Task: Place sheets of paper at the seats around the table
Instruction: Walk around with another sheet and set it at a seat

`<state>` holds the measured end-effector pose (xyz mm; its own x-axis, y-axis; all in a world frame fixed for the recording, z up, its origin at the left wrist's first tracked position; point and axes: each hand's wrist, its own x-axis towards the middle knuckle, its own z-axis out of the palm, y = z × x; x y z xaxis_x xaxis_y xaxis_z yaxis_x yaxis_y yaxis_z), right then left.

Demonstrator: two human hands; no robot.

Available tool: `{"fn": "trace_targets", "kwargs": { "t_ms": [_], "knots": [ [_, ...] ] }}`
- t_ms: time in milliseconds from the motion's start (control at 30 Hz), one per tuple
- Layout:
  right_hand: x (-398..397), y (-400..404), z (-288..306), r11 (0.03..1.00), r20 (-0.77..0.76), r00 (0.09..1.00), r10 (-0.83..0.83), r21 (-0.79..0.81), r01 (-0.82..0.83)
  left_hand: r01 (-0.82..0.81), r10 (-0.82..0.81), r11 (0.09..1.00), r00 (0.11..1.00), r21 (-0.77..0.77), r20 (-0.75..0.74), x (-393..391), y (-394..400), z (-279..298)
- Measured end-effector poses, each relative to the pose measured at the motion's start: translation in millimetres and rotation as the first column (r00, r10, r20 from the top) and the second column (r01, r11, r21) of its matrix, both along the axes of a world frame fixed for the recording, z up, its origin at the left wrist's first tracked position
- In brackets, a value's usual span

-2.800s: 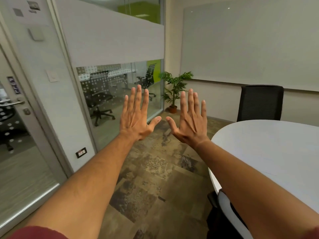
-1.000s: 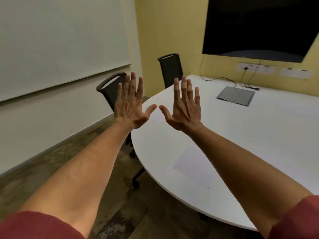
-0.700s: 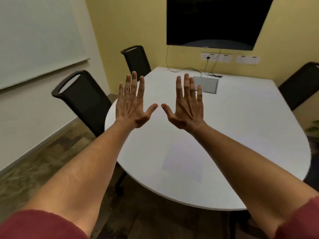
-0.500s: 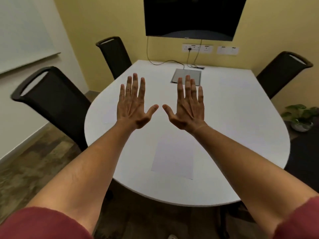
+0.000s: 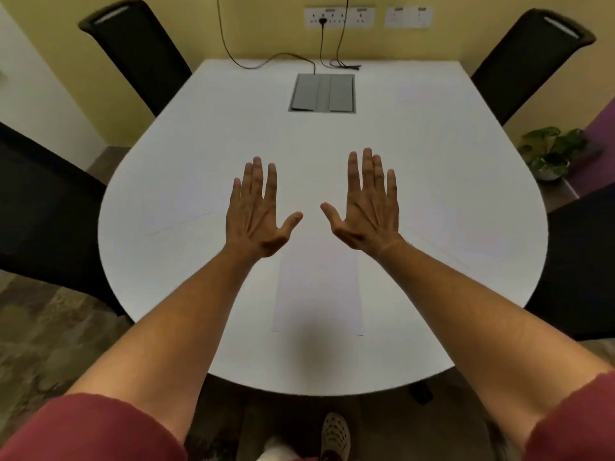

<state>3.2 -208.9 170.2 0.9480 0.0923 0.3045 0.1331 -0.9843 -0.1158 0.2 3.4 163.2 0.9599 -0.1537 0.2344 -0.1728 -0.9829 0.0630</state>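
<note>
A white sheet of paper (image 5: 317,287) lies flat on the white table (image 5: 432,168), near the front edge in front of me. Faint outlines of other sheets show at the left (image 5: 179,237), at the right (image 5: 446,241) and at the far right (image 5: 422,94). My left hand (image 5: 258,211) and my right hand (image 5: 364,207) are held out over the table with fingers straight and spread, backs up. Both hold nothing and hover beyond the near sheet's far end.
Black chairs stand at the far left (image 5: 139,51), far right (image 5: 529,58), near left (image 5: 43,207) and near right (image 5: 579,261). A grey cable box (image 5: 322,93) is set into the table's far end, with cables to wall sockets (image 5: 339,17). A potted plant (image 5: 549,154) stands at the right.
My view has swung from the glass wall round to the table and tilted down over it. Both hands stay spread and empty and now sit lower, over the table.
</note>
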Motion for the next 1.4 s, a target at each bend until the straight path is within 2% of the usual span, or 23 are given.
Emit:
{"fn": "trace_targets", "kwargs": {
  "t_ms": [400,567,667,933,1100,1267,1400],
  "knots": [
    [-2.5,4.9,-95.8,0.988,-0.296,0.945,-0.136,0.035,0.153,0.072,-0.094,0.994,0.942,-0.079,-0.322,13.2,0.5,-122.6],
    [-0.9,8.2,-130.7,0.967,-0.458,0.869,-0.188,0.071,0.246,-0.109,-0.01,0.97,0.877,-0.219,-0.48,11.1,2.8,-155.8],
    [-4.2,10.5,-148.2,0.958,-0.498,0.84,-0.217,0.054,0.28,-0.206,0.036,0.944,0.841,-0.258,-0.54,4.4,0.2,-172.8],
    [-8.7,13.6,-171.0,0.91,-0.573,0.764,-0.296,0.072,0.407,-0.347,0.115,0.877,0.823,-0.332,-0.557,7.0,-11.2,-186.8],
    [-7.5,8.9,-173.4,0.877,-0.626,0.709,-0.324,0.083,0.474,-0.46,0.168,0.786,0.802,-0.413,-0.573,9.8,-18.5,-188.6],
    [-7.7,6.4,-172.8,0.863,-0.638,0.706,-0.308,0.126,0.489,-0.554,0.231,0.686,0.781,-0.472,-0.581,15.3,-22.7,-188.1],
    [-8.6,4.2,-172.0,0.859,-0.642,0.709,-0.29,0.153,0.489,-0.63,0.22,0.554,0.742,-0.545,-0.633,22.1,-16.1,-188.1]
  ]
}}
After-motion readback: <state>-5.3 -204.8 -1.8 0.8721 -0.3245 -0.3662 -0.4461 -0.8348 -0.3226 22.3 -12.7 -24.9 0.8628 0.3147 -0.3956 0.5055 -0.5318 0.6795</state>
